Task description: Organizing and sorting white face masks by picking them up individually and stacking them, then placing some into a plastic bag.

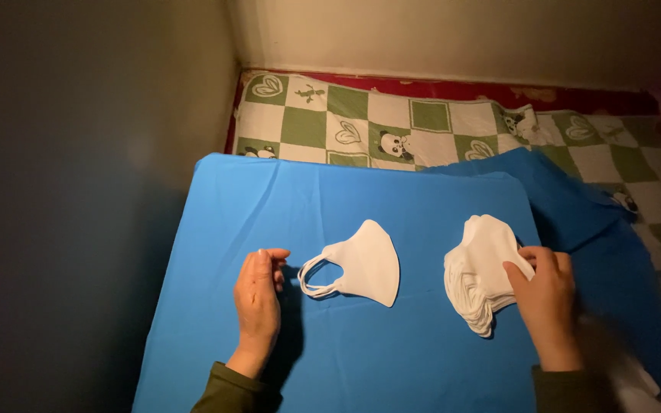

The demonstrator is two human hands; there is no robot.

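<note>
Now right hand (546, 294) fingers clamped on white mask stack (477, 277), left hand (258, 294) fingers together beside folded mask (365, 262)

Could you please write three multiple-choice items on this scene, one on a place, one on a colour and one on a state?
1. Where does the single white mask lie?
A. On the blue cloth, between the two hands
B. On the checked bedding
C. On top of the stack

2. What colour is the checked bedding?
A. Red and black
B. Green and white
C. Blue and yellow

3. What is the right hand doing?
A. Lying flat and apart from everything
B. Holding scissors
C. Touching the stack of masks

Answers: 1 A, the mask sits on the cloth beside the left hand. 2 B, its squares are green and white. 3 C, its fingers rest on the stack's top mask.
</note>
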